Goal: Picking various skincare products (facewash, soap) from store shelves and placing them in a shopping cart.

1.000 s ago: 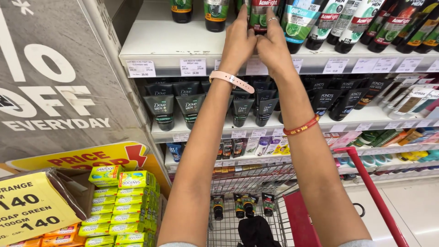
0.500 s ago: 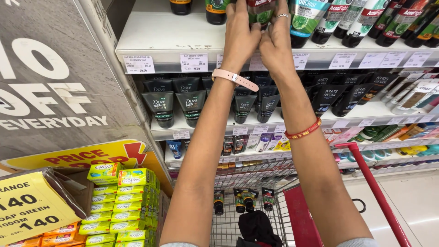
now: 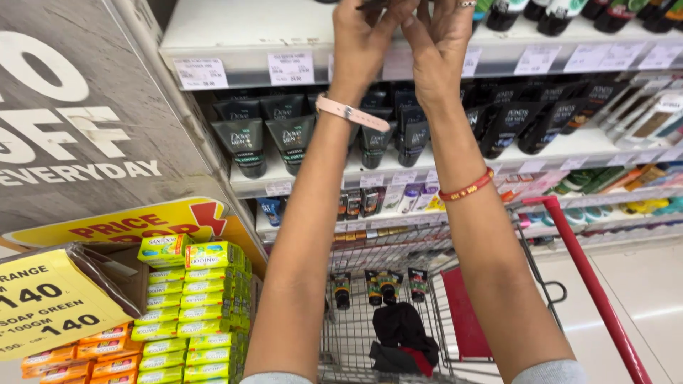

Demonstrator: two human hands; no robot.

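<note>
Both my arms reach up to the top white shelf point(image 3: 235, 28). My left hand point(image 3: 364, 39), with a pink strap on its wrist, and my right hand point(image 3: 442, 46), with a red bangle on its wrist, are pressed together around a dark bottle point(image 3: 377, 3). The frame's top edge cuts off almost all of the bottle. Dark and green bottles point(image 3: 562, 11) stand on the same shelf to the right of my hands. Rows of dark grey tubes point(image 3: 292, 139) stand on the shelf below, behind my forearms.
A wire shopping cart with a red handle point(image 3: 573, 252) stands under my arms, holding a few small tubes point(image 3: 377, 284) and a black bag point(image 3: 402, 334). At the left are stacked green and yellow soap bars point(image 3: 206, 299), a yellow price sign point(image 3: 50, 299) and a large grey signboard point(image 3: 71, 107).
My hands have moved up to the frame's top edge with the bottle, which is now nearly out of sight. The view has dipped slightly toward the cart.
</note>
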